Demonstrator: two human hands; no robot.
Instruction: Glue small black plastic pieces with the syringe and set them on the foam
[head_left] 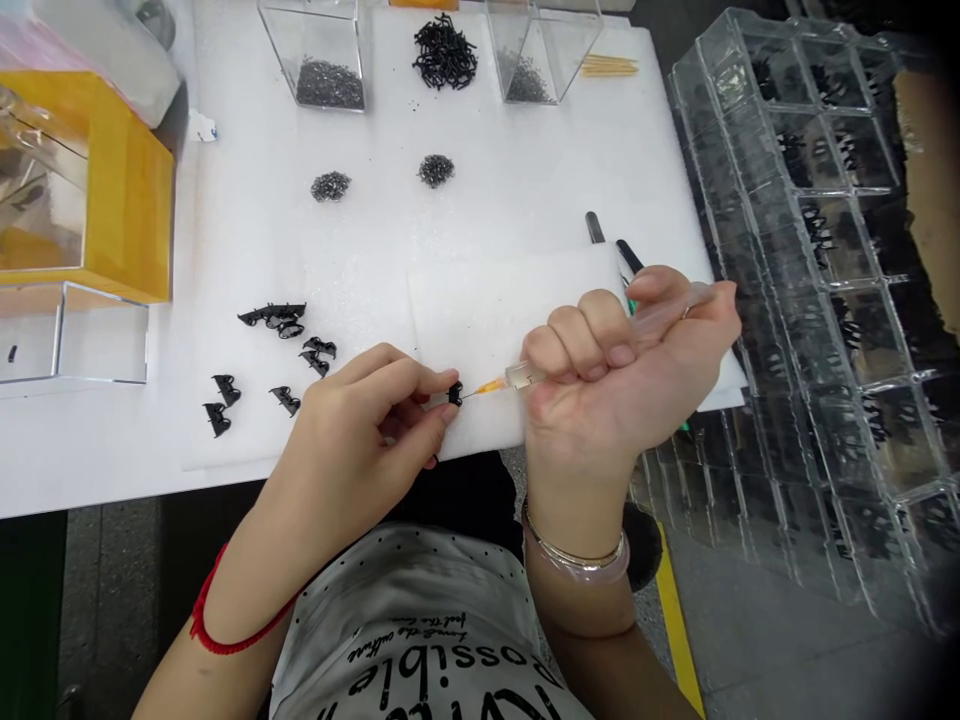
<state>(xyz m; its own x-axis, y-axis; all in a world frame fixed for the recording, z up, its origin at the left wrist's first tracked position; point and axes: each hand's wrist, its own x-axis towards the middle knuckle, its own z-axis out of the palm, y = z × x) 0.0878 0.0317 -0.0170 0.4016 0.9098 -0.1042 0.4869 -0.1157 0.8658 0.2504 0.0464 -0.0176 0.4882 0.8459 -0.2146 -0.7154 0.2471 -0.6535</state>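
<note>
Between the thumb and forefinger of my left hand (375,415) is a small black plastic part (454,392), partly hidden by the fingertips. My right hand (615,370) is wrapped round a clear syringe (523,375) with an orange needle hub. The syringe lies nearly level, its thin needle pointing left, and the tip reaches the black part. Several similar black parts (285,400) lie on the white mat to the left of my left hand. A longer row of black parts (274,318) sits just behind them.
Two clear boxes (330,85) of tiny dark pieces stand at the back, with a heap of black pieces (445,52) between. Two small piles (436,170) lie mid-mat. Tweezers (595,227) and toothpicks (609,66) are at right. Stacked clear trays (817,190) rise beside the table; a yellow box (131,190) stands left.
</note>
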